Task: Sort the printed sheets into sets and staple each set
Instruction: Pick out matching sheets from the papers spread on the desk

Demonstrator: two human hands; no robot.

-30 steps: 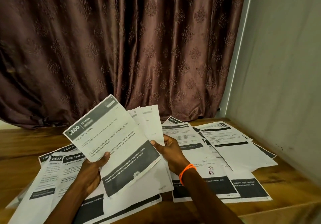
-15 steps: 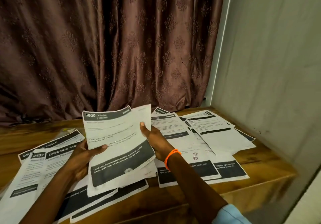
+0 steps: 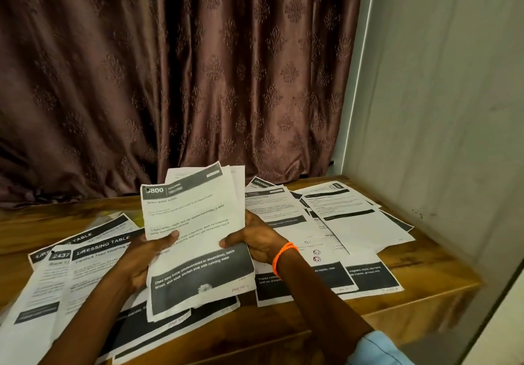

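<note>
Squared up since the fanned earlier frame, the kitchen set (image 3: 195,240) is pinched by left hand (image 3: 144,259) and right hand (image 3: 256,240), unstapled, while loose sheets (image 3: 340,223) lie around it.

My fingers vanish behind the stack (image 3: 195,240); its back sheets show only top edges. Small print blurs. The left pile (image 3: 42,288) runs off the frame's edge.

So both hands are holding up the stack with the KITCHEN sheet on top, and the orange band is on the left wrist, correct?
Not quite. The head view shows the orange band on the right wrist, not the left. The rest holds: the left hand and right hand both grip the stack with the KITCHEN sheet on top.
</note>
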